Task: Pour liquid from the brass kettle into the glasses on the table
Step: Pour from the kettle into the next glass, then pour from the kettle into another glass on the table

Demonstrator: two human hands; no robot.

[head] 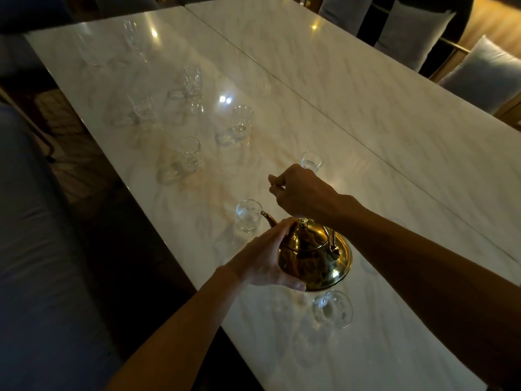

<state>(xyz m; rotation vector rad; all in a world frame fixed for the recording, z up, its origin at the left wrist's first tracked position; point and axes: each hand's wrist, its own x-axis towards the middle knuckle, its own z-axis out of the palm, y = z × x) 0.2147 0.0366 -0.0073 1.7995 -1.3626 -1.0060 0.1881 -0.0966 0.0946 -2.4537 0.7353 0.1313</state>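
Note:
A shiny brass kettle point(318, 255) is held above the white marble table point(366, 122), its thin spout pointing left toward a clear glass point(248, 216). My right hand point(301, 191) is fisted above the lid, closed on the kettle's handle. My left hand point(267, 256) lies flat against the kettle's left side. Another glass point(333, 308) stands just below the kettle, near me. One more glass point(311, 160) sits beyond my right hand. Several other glasses, such as one point(189, 156) and another point(242, 119), are spread toward the far left.
A second marble table point(394, 80) adjoins on the right along a thin seam. Grey cushions point(485, 74) line the seating at the far right. A dark blue sofa point(36, 249) runs along the left, below the table's edge.

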